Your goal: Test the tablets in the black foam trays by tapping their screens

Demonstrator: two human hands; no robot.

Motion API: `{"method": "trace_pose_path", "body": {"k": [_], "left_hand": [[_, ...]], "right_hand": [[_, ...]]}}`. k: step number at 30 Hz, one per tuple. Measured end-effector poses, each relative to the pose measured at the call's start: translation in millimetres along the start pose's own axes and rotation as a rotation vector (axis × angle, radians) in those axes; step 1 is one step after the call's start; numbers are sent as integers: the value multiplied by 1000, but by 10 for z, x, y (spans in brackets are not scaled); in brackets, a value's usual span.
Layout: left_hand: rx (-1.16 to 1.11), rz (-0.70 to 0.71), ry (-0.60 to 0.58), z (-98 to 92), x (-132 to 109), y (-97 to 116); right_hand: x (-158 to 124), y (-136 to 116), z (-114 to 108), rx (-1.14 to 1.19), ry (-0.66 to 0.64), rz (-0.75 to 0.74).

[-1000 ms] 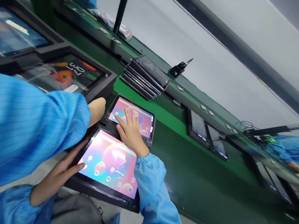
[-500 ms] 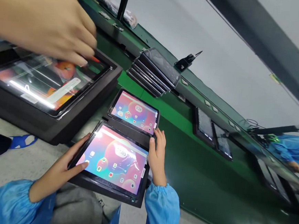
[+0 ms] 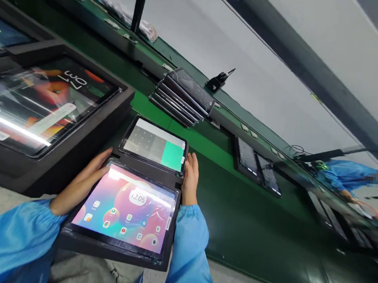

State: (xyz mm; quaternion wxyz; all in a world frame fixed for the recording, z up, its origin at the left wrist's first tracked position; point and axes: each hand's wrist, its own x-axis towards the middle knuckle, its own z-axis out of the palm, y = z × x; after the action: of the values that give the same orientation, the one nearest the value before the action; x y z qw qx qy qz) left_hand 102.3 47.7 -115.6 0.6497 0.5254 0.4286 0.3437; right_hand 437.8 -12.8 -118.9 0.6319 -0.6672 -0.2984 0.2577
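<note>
A black tray [image 3: 152, 170] holds two tablets in front of me. The near tablet [image 3: 127, 211] shows a pink and blue home screen with a clock. On the far tablet [image 3: 154, 144], a grey keypad screen with a green block is lit. My left hand [image 3: 86, 181] is on the tray's left edge, thumb along the near tablet's upper left corner. Against the right side, by the far tablet's lower right corner, my right hand [image 3: 190, 181] grips the tray, with its fingers close together and partly hidden.
At left stands a larger black tray [image 3: 87, 144] with a big tablet [image 3: 48, 100]. A stack of tablets [image 3: 184, 95] lies on the green bench [image 3: 241, 220] behind. More trayed tablets [image 3: 259, 166] lie to the right. A co-worker in blue [image 3: 343, 173] is at far right.
The far tablet's screen has gone from home screen to keypad. My right fingers have left its corner for the tray's side. Another person's hand over the big tablet is gone.
</note>
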Motion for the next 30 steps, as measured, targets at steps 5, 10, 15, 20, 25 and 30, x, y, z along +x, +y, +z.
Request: {"method": "trace_pose_path", "body": {"k": [5, 10, 15, 20, 25, 30], "left_hand": [[54, 51, 90, 244, 331, 71], [207, 24, 97, 323, 163, -27], [189, 23, 159, 325, 210, -16], [332, 174, 204, 329, 507, 95], [654, 456, 145, 429, 836, 283], [781, 555, 70, 500, 1044, 340]], "right_hand": [[299, -9, -12, 1, -96, 8], [372, 10, -115, -37, -194, 15], [374, 92, -143, -47, -215, -2], [350, 68, -156, -32, -254, 8], [339, 30, -130, -39, -232, 27], [382, 35, -162, 7, -280, 30]]}}
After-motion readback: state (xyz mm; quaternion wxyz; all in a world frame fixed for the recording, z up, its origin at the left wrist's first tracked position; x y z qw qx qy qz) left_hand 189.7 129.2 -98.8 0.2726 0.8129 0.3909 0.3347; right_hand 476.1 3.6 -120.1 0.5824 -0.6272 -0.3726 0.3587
